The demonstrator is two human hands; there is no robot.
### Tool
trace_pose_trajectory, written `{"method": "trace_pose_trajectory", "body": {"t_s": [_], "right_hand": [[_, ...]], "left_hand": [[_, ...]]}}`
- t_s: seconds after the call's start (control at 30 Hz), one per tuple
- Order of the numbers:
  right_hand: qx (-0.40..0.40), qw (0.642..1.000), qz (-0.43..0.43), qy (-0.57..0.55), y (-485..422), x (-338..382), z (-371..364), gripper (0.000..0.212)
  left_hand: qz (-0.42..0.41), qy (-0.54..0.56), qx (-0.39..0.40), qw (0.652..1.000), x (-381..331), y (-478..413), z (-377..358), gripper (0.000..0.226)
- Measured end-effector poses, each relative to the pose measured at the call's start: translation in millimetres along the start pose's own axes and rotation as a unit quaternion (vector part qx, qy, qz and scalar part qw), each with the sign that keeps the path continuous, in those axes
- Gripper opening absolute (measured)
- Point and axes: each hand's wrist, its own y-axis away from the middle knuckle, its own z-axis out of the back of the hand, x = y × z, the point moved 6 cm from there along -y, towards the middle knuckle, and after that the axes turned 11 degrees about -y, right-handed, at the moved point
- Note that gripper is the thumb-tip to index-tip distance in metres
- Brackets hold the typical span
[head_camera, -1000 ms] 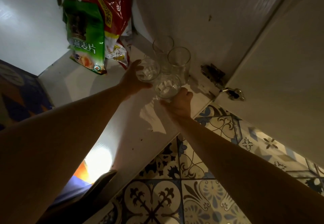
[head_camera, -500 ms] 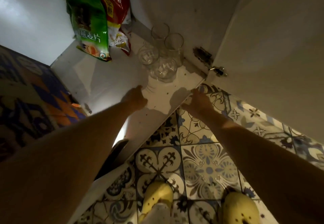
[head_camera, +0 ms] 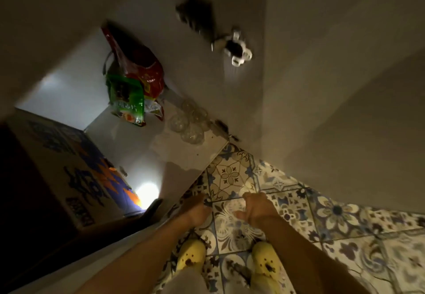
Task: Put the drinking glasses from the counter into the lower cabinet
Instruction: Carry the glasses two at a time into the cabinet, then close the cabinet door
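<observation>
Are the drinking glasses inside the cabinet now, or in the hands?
Inside: the glasses cluster on the cabinet floor beside the snack bags; both hands are empty.

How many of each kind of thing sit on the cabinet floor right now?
Drinking glasses: 4, clustered near the front right corner
Snack bags: 2, green bag in front of red bag
Cardboard box: 1, at the left
Total: 7
</observation>
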Motion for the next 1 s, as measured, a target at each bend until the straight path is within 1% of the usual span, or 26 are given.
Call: {"method": "trace_pose_trajectory", "body": {"t_s": [0.07, 0.13, 0.23, 0.33, 0.47, 0.53, 0.63, 0.67, 0.73, 0.83, 0.9, 1.0], "right_hand": [[0.007, 1.0, 0.001, -0.003, 35.1, 2.3, 19.1, 0.064], [0.006, 1.0, 0.013, -0.005, 71.8, 11.7, 43.4, 0.063], [0.005, 1.0, 0.022, 0.005, 125.0, 28.9, 78.3, 0.064], [0.003, 0.999, 0.039, -0.008, 173.7, 46.7, 105.1, 0.063], [-0.004, 0.998, 0.063, 0.001, 228.6, 69.4, 143.3, 0.06], [0.006, 0.998, 0.062, 0.013, 249.5, 78.2, 158.2, 0.056], [0.003, 0.997, 0.077, 0.027, 275.0, 96.5, 186.5, 0.042], [0.0, 0.996, 0.084, 0.03, 283.2, 103.1, 195.9, 0.037], [-0.027, 0.993, 0.11, 0.015, 298.6, 119.4, 217.7, 0.044], [-0.116, 0.977, 0.171, -0.06, 318.6, 142.2, 259.9, 0.048], [-0.17, 0.963, 0.197, -0.066, 323.8, 148.8, 285.9, 0.049], [-0.194, 0.955, 0.215, -0.063, 318.1, 146.0, 311.2, 0.05]], "left_hand": [[-0.024, 0.012, 0.008, 1.0, -20.5, 35.2, 12.4, 0.042], [-0.031, 0.009, 0.006, 0.999, -35.5, 71.3, 27.8, 0.043], [-0.042, -0.022, 0.001, 0.999, -58.9, 127.2, 53.9, 0.039], [-0.052, -0.058, 0.011, 0.997, -79.5, 181.8, 75.0, 0.042], [-0.049, -0.112, -0.008, 0.993, -90.7, 240.4, 105.9, 0.042], [-0.05, -0.134, -0.012, 0.99, -96.5, 269.6, 120.7, 0.042], [-0.056, -0.123, -0.041, 0.99, -110.4, 307.3, 150.9, 0.041], [-0.06, -0.116, -0.056, 0.99, -116.3, 319.4, 162.4, 0.041], [-0.072, -0.101, -0.083, 0.989, -129.2, 347.2, 188.3, 0.044], [-0.111, -0.065, -0.162, 0.978, -153.1, 397.1, 236.2, 0.045], [-0.138, -0.048, -0.227, 0.963, -166.8, 433.7, 267.4, 0.045], [-0.169, -0.032, -0.325, 0.93, -179.9, 493.9, 310.3, 0.046]]}}
